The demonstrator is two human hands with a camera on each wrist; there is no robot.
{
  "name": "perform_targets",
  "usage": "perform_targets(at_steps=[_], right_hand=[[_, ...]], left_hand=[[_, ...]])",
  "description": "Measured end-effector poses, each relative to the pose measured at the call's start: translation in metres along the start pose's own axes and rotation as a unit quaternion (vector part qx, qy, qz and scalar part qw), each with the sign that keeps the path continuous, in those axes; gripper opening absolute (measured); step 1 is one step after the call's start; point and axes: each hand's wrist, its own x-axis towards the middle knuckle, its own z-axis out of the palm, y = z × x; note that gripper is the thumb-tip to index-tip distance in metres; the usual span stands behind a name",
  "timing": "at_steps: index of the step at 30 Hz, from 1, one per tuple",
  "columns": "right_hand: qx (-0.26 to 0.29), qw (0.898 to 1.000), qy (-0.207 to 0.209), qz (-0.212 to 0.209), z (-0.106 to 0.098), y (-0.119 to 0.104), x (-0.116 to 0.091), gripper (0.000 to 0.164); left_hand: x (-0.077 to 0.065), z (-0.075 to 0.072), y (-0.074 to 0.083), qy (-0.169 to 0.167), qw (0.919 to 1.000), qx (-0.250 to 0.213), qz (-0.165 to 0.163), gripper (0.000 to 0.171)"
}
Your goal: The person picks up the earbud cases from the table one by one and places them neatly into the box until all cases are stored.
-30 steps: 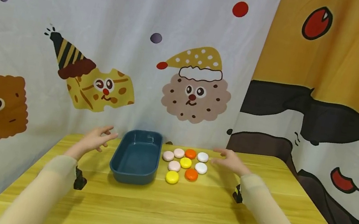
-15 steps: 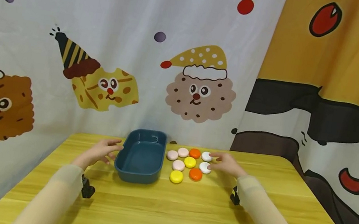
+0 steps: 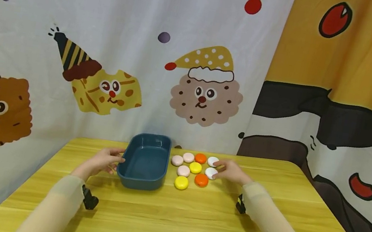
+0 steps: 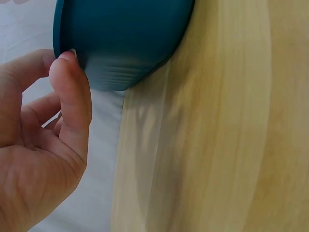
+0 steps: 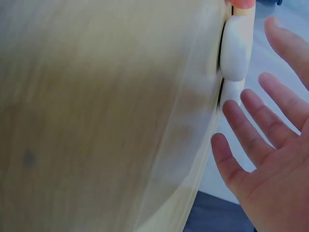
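Observation:
A deep blue rectangular dish (image 3: 140, 184) stands on the wooden table, left of a group of round, glossy discs. My left hand (image 3: 100, 162) is at the dish's left side; the left wrist view shows its thumb and forefinger pinching the rim (image 4: 57, 34). To the right of the discs, my right hand (image 3: 232, 171) is spread over the two white ones, the far white disc (image 3: 213, 161) and the near white disc (image 3: 211, 173). In the right wrist view, its fingers (image 5: 275, 130) are apart and hold nothing, close by a white disc (image 5: 235, 48).
Orange discs (image 3: 201, 180), yellow discs (image 3: 181, 182) and pale pink discs (image 3: 177, 160) lie loosely grouped between dish and right hand. Behind the far edge of the table (image 3: 168, 224) hangs a printed curtain (image 3: 154, 86). Both wrists wear a small black device (image 3: 88, 199).
My left hand has moved right to the dish's rim and now pinches it. My right hand has moved left, over the white discs. The dish and discs stay in place.

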Motion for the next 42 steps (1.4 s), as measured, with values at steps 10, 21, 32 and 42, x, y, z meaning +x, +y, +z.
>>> perform_targets(at_steps=[10,21,32,42], right_hand=[[-0.023,0.999,-0.021,0.013,0.01,-0.006,0.001,0.056],[-0.022,1.0,-0.008,0.013,0.011,-0.006,0.003,0.053],[-0.025,0.999,-0.001,0.028,0.017,-0.007,0.006,0.051],[-0.025,1.0,0.009,0.01,0.014,-0.008,0.005,0.047]], left_hand=[[-0.002,0.003,-0.007,0.012,0.9992,-0.034,0.015,0.059],[-0.002,0.008,-0.01,0.052,0.9967,-0.06,0.017,0.056],[-0.001,0.009,-0.016,0.069,0.9953,-0.067,0.016,0.056],[0.0,0.012,-0.013,0.076,0.9947,-0.067,0.014,0.055]])
